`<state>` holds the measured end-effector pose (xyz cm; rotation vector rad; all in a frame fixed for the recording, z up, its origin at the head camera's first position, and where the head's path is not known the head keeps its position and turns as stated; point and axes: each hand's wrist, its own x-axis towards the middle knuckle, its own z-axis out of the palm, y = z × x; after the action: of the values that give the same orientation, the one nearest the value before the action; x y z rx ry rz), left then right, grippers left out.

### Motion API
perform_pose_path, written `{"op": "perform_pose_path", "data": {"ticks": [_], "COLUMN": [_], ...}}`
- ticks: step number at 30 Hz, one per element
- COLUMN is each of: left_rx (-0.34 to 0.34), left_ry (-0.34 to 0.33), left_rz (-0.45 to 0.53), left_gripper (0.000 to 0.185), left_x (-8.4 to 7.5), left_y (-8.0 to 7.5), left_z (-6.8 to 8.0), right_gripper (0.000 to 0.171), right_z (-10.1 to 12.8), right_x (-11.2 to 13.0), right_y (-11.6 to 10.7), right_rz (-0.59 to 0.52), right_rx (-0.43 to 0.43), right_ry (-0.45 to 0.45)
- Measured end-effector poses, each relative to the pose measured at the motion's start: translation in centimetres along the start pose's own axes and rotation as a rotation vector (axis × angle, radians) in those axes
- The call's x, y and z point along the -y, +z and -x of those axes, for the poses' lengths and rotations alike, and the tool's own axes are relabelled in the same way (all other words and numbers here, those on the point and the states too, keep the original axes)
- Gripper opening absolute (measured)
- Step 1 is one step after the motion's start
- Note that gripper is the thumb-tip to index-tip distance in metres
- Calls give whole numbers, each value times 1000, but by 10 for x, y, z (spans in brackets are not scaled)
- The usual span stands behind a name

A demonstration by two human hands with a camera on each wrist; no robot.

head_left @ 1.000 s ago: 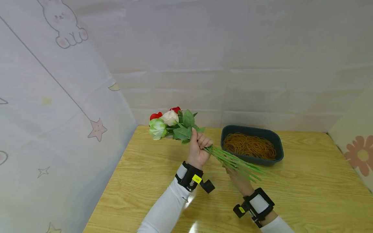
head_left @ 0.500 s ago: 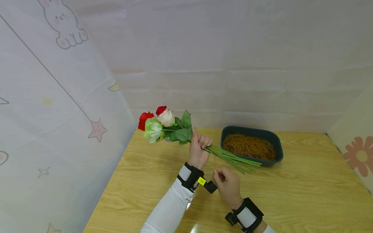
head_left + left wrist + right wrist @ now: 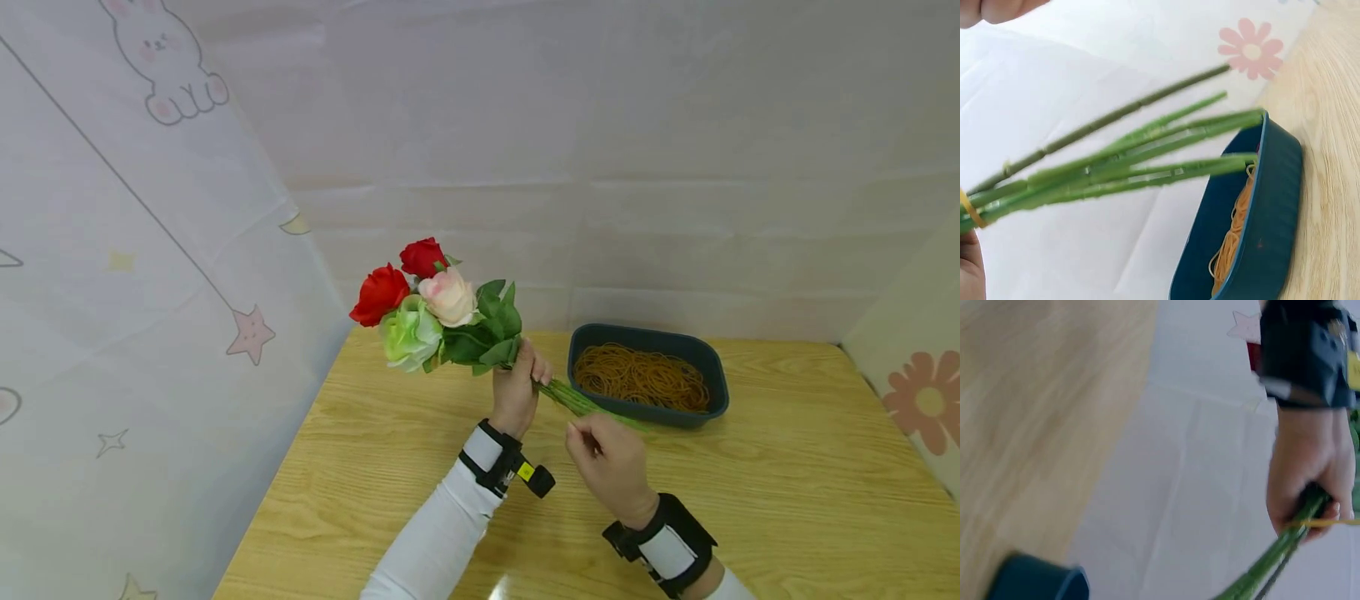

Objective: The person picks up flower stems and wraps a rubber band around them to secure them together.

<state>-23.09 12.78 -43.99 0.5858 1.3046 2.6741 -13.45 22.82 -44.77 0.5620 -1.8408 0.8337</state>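
Observation:
My left hand grips a bunch of artificial flowers by the stems, just below the leaves. The red, pink and green heads point up and to the left. The stem ends reach out over the tray. A yellow rubber band loops round the stems beside my left hand. In the right wrist view the band runs taut toward the right edge. My right hand is just below the stems, its fingers curled and pinching the band.
A dark blue tray full of brown rubber bands stands on the wooden table, behind the stems. Patterned cloth walls close in the left, back and right sides.
The bunch has tipped up, with the flower heads higher and the stem ends lower. My right hand has come out from under the stems and now pulls the band just below them.

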Motion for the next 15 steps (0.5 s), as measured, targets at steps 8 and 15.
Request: {"op": "perform_pose_path", "data": {"ticks": [8,15], "left_rx": [57,193], "left_ry": [-63,-101], "left_rz": [-81,-121], "left_gripper": [35,30], "left_x": [2,4], "left_y": [-8,-12], "left_z": [3,8], "right_gripper": [32,35], "right_z": [-21,-26], "right_x": [-29,-53], "right_y": [-27,-45], "right_rz": [140,249], "right_rx": [69,224], "right_ry": [-193,-323]}}
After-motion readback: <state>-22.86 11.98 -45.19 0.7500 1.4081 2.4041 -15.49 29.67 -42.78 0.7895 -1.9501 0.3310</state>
